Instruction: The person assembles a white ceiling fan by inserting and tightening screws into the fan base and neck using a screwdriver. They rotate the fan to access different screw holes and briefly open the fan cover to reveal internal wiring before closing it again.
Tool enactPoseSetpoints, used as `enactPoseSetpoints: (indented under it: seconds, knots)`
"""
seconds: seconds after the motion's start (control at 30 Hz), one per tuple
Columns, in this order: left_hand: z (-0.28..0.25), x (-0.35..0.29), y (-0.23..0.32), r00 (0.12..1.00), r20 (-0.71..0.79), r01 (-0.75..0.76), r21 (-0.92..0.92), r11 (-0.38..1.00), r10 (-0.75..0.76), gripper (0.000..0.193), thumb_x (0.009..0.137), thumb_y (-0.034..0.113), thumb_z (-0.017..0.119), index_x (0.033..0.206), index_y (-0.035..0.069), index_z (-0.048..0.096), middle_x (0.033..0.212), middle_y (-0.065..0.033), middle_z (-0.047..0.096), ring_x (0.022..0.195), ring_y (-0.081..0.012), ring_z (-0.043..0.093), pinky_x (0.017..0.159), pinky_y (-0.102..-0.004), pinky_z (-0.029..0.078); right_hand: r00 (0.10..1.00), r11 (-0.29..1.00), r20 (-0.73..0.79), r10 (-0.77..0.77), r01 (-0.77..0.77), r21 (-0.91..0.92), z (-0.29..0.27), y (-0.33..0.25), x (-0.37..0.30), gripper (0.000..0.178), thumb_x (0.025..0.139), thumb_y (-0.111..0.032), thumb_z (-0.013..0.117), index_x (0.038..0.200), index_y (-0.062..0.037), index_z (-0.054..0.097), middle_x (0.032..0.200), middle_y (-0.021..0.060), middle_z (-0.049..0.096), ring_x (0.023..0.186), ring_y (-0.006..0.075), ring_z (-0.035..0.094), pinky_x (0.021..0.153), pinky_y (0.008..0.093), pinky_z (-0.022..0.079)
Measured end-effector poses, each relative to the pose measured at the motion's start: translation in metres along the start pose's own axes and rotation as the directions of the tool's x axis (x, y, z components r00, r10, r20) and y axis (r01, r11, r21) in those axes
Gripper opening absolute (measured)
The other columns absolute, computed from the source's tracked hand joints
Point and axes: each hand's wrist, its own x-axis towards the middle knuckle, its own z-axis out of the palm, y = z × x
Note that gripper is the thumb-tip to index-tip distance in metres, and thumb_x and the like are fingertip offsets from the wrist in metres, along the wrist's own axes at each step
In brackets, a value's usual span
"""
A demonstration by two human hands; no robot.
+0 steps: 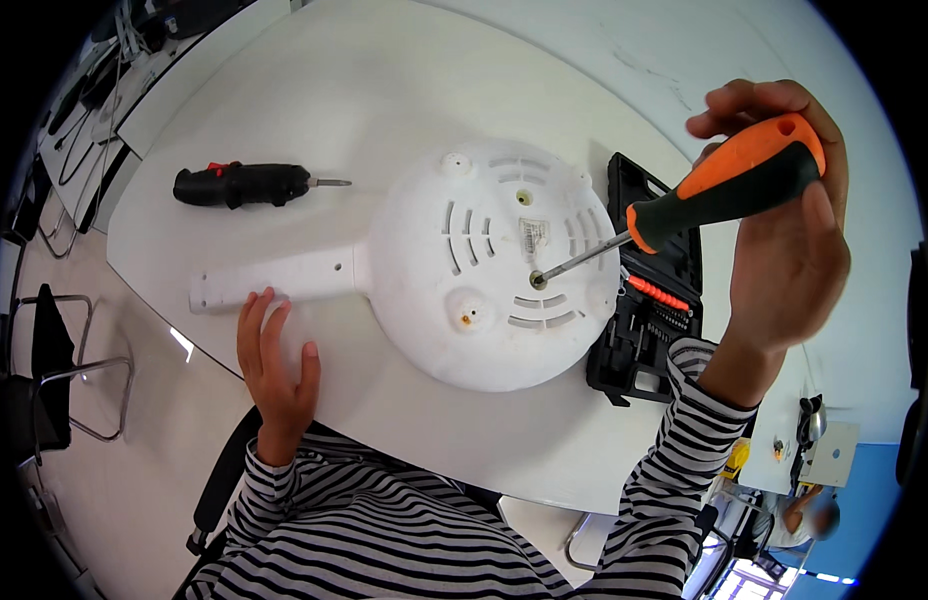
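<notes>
A round white plastic appliance (484, 300) lies bottom-up on the white table (314, 100), its long handle (274, 278) pointing left. My right hand (784, 240) grips an orange-and-black screwdriver (729, 185). The screwdriver's metal tip sits in a screw hole (537, 281) near the middle of the appliance's underside. My left hand (276, 365) rests flat on the table, fingertips touching the handle's lower edge, holding nothing.
A black electric screwdriver (244, 185) lies on the table at the upper left. An open black bit case (649, 300) with orange bits sits right of the appliance. Chairs stand at the left; another person is at the lower right edge.
</notes>
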Motion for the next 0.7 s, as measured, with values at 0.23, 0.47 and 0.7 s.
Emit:
enactPoseSetpoints:
  seconds: [0.23, 0.47, 0.7]
  knots:
    - [0.002, 0.001, 0.000, 0.999, 0.020, -0.043, -0.017, 0.999, 0.043, 0.039, 0.083, 0.010, 0.048, 0.119, -0.003, 0.044, 0.130, -0.0197, 0.040, 0.125, -0.0354, 0.033, 0.102, -0.0440, 0.027, 0.991, 0.990, 0.084, 0.103, -0.094, -0.106, -0.025, 0.003, -0.001, 0.054, 0.086, -0.031, 0.035, 0.126, 0.0058, 0.038, 0.105, 0.0205, 0.057, 0.092, 0.0293, 0.060, 0.086, 0.0397, 0.046]
    - [0.004, 0.002, 0.003, 1.000, -0.005, -0.030, -0.010, 0.999, 0.030, 0.039, 0.079, 0.008, 0.051, 0.116, -0.004, 0.047, 0.128, -0.0199, 0.042, 0.122, -0.0372, 0.036, 0.100, -0.0453, 0.030, 0.996, 0.992, 0.021, 0.085, -0.082, -0.097, -0.039, 0.018, -0.008, 0.049, 0.091, -0.033, 0.034, 0.124, 0.0021, 0.042, 0.111, 0.0219, 0.056, 0.100, 0.0297, 0.059, 0.088, 0.0407, 0.047]
    - [0.004, 0.000, 0.002, 0.999, 0.015, -0.048, 0.007, 0.999, 0.048, 0.042, 0.082, 0.010, 0.049, 0.122, -0.002, 0.043, 0.132, -0.0185, 0.039, 0.125, -0.0332, 0.033, 0.103, -0.0433, 0.026, 0.992, 0.987, -0.127, -0.025, 0.004, -0.159, -0.043, 0.011, -0.034, 0.044, 0.093, -0.032, 0.035, 0.121, 0.0001, 0.047, 0.109, 0.0223, 0.058, 0.097, 0.0299, 0.061, 0.085, 0.0400, 0.049]
